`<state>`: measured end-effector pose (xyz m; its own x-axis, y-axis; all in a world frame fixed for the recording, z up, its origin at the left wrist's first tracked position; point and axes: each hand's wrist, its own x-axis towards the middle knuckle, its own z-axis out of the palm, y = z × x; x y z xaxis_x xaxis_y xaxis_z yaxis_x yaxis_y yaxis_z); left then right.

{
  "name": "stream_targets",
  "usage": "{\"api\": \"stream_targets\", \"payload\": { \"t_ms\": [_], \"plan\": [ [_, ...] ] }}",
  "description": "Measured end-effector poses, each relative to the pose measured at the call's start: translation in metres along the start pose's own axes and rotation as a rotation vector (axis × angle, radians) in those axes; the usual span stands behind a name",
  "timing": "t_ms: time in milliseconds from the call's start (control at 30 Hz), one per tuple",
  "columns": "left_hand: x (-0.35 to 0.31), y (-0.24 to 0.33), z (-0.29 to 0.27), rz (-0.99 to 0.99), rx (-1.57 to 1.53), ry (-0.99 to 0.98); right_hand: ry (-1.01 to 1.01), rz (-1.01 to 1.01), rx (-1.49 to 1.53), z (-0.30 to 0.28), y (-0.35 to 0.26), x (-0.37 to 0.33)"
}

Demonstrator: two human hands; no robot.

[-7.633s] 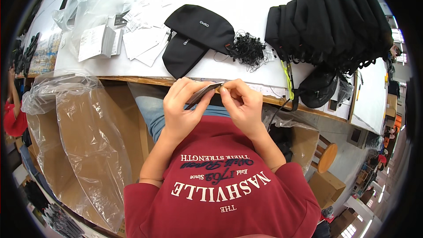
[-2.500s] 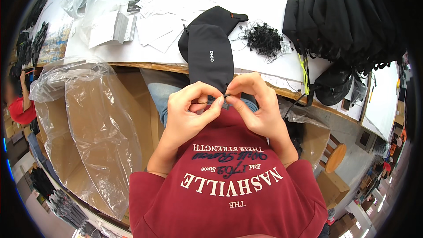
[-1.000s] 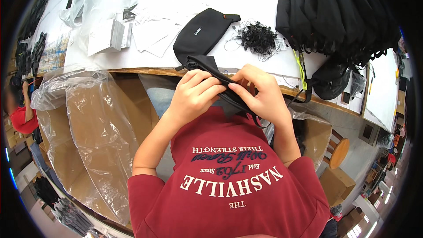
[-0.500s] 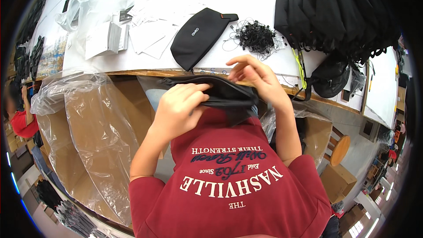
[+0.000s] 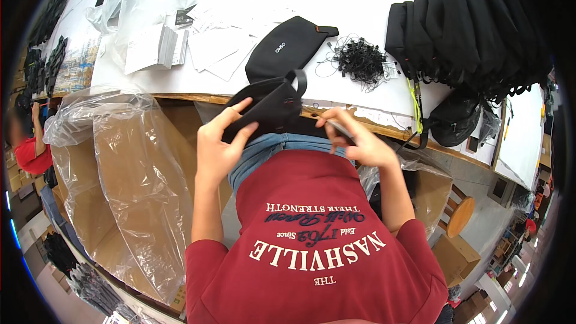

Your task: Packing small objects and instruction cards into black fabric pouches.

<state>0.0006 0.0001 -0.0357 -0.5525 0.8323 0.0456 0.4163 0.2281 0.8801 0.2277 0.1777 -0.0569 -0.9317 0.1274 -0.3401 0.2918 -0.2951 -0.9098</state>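
Observation:
My left hand (image 5: pixel 223 141) grips a black zip pouch (image 5: pixel 273 107) between thumb and fingers. The pouch stands tilted above my lap at the table edge, with its side loop pointing up. To the right of it and apart from it, my right hand (image 5: pixel 363 143) is closed around a small, thin dark thing, too blurred to name. Another black pouch (image 5: pixel 285 48) lies flat on the table just beyond, an orange tab by its loop. A tangled pile of black tag strings (image 5: pixel 360 60) sits to its right.
Stacked black pouches (image 5: pixel 456 30) fill the table's right side, near a crumpled black bag (image 5: pixel 453 117). White cards (image 5: pixel 153 48) and loose papers (image 5: pixel 225 45) lie at left. A plastic-lined cardboard box (image 5: pixel 129 186) stands below the table edge. Another person (image 5: pixel 33 144) is at far left.
The pouch has turned from lying sideways across both hands to standing tilted in my left hand. My right hand has moved down and away from it, fingers now curled.

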Motion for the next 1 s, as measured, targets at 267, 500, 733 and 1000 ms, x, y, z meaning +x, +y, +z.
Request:
{"api": "stream_targets", "payload": {
  "t_ms": [267, 500, 733, 1000],
  "plan": [
    [-0.008, -0.011, -0.023, -0.193, 0.025, -0.173, 0.452, -0.031, -0.223, -0.029, -0.030, -0.026],
    [-0.013, -0.004, -0.026, -0.257, -0.190, -0.640, 0.515, -0.193, 0.152, -0.049, -0.021, -0.015],
    [-0.017, -0.015, -0.016, -0.362, -0.325, -0.838, 0.460, -0.088, 0.144, -0.082, 0.001, -0.023],
    [-0.008, -0.002, -0.004, -0.208, -0.282, -0.886, 0.370, -0.176, 1.261, -0.013, 0.002, 0.073]
  ]
}}
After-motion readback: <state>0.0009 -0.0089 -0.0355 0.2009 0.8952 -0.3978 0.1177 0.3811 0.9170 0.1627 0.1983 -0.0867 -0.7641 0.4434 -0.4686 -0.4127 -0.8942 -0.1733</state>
